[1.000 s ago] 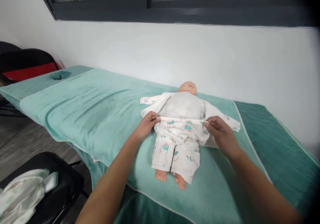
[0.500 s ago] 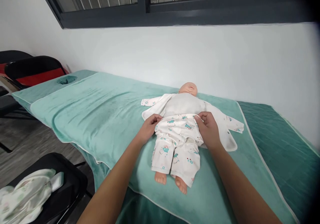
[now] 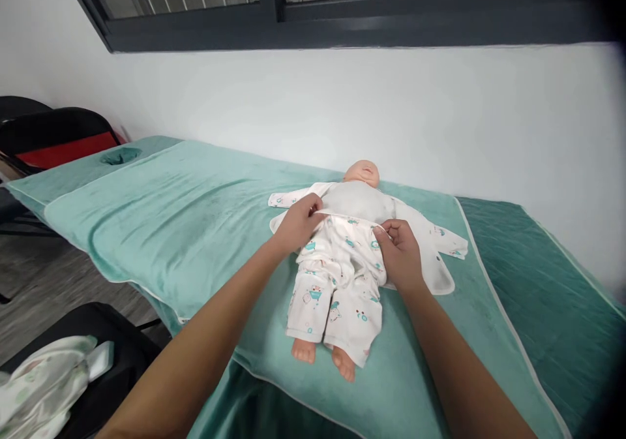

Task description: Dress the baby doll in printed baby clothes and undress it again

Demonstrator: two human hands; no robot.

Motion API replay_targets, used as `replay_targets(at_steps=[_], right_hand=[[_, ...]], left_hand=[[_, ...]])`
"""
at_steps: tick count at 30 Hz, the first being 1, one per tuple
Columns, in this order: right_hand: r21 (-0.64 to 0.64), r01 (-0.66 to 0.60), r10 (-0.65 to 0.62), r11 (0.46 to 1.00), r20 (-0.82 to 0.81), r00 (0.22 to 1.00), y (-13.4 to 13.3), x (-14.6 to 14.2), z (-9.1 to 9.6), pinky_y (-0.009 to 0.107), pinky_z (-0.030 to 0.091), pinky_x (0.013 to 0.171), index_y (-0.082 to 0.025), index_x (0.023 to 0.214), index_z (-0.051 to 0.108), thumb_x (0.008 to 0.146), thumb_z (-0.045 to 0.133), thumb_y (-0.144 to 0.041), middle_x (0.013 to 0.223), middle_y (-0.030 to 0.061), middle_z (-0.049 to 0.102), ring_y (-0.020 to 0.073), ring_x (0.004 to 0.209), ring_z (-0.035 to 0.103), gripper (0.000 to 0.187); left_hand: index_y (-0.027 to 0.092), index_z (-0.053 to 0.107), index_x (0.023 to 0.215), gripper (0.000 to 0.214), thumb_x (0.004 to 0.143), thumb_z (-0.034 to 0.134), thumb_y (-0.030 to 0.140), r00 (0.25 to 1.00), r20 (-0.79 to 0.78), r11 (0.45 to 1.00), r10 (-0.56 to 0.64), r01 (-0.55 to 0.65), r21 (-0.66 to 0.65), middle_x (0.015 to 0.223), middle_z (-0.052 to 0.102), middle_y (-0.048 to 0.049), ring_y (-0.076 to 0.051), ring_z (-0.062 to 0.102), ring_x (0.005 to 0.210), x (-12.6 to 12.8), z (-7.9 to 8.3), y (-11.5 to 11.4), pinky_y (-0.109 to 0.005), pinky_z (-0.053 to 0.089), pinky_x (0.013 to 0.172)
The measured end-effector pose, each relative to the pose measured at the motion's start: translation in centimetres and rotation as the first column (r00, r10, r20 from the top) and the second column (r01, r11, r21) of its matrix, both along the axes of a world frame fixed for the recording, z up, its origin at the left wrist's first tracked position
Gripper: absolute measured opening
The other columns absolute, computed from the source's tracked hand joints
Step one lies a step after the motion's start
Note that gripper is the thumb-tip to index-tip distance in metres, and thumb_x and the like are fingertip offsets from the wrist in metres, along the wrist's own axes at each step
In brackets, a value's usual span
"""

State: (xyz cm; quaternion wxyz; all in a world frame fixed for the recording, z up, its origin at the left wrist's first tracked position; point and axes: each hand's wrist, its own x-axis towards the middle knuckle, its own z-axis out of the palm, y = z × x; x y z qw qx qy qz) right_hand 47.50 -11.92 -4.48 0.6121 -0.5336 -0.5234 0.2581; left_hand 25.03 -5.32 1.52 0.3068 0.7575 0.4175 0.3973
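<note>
A baby doll (image 3: 362,171) lies on its back on a green sheet, its bare feet toward me. It wears white printed pants (image 3: 317,299) and an open white jacket (image 3: 433,259) spread out beneath its grey-white torso. The waistband sits at the doll's belly. My left hand (image 3: 304,220) pinches the waistband at the left, lifting its edge a little. At the right side of the waist, my right hand (image 3: 400,250) has thumb and fingers closed on the same band.
The green sheet (image 3: 161,230) covers a long padded table with a face hole (image 3: 120,156) at its far left end. A black chair (image 3: 112,334) at lower left holds a crumpled white printed cloth (image 3: 46,383). Folding chairs (image 3: 59,139) stand behind. A wall and window border the back.
My left hand has moved up and inward, drawing the left part of the waistband higher over the belly. My right hand stays at the right side of the waist. The view has shifted slightly.
</note>
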Motion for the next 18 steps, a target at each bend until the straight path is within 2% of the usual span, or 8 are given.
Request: replay_targets(at_steps=[3,7,11,13,18], right_hand=[[0.0,-0.021,0.021,1.0,-0.036,0.999,-0.1,0.3,0.0,0.028,0.04,0.066,-0.025,0.092,0.055,0.088,0.064,-0.038,0.077,-0.0027,0.056,0.0155,0.072,0.051,0.017],[-0.01,0.044,-0.045,0.999,-0.075,0.996,0.1,0.9,-0.2,0.029,0.041,0.065,-0.024,0.092,0.056,0.087,0.066,-0.04,0.076,-0.0021,0.059,0.0155,0.069,0.052,0.02],[-0.049,0.096,-0.101,0.994,-0.101,0.99,0.5,1.2,-0.2,0.029,0.043,0.066,-0.023,0.09,0.059,0.084,0.069,-0.042,0.076,-0.0011,0.061,0.0157,0.07,0.054,0.022],[-0.095,0.085,-0.096,0.992,-0.113,0.989,0.6,1.3,-0.1,0.029,0.043,0.064,-0.023,0.089,0.059,0.083,0.07,-0.043,0.074,-0.0014,0.06,0.0152,0.067,0.053,0.023],[-0.187,-0.036,0.024,0.982,-0.063,0.998,0.6,2.3,-0.1,0.027,0.039,0.056,-0.023,0.085,0.059,0.081,0.07,-0.047,0.071,-0.0025,0.056,0.0135,0.062,0.048,0.027]], left_hand=[[0.021,0.049,0.082,0.006,0.082,0.055,0.021,0.986,0.124,0.993,0.115,-0.114,-0.021,0.084,0.053,0.0017,-0.015,0.048,0.081,0.8,-1.3,2.4,-0.027,0.036,0.073],[0.022,0.048,0.081,0.008,0.082,0.056,0.022,0.97,0.147,0.981,0.192,-0.185,-0.06,0.079,0.052,0.0027,-0.016,0.048,0.079,1.7,-3.1,4.5,-0.027,0.035,0.073],[0.023,0.048,0.079,0.012,0.084,0.057,0.029,0.959,0.14,0.959,0.245,-0.218,-0.184,0.072,0.053,0.0029,-0.017,0.049,0.074,1.8,-5.0,4.7,-0.028,0.035,0.071],[0.023,0.049,0.08,0.013,0.085,0.058,0.031,0.959,0.151,0.958,0.241,-0.21,-0.194,0.073,0.057,0.0021,-0.018,0.051,0.076,1.6,-5.7,4.5,-0.029,0.036,0.072],[0.023,0.058,0.082,0.012,0.084,0.06,0.035,0.957,0.141,0.954,0.253,-0.223,-0.202,0.081,0.065,0.0001,-0.02,0.056,0.083,1.2,-6.2,4.4,-0.03,0.039,0.076]])
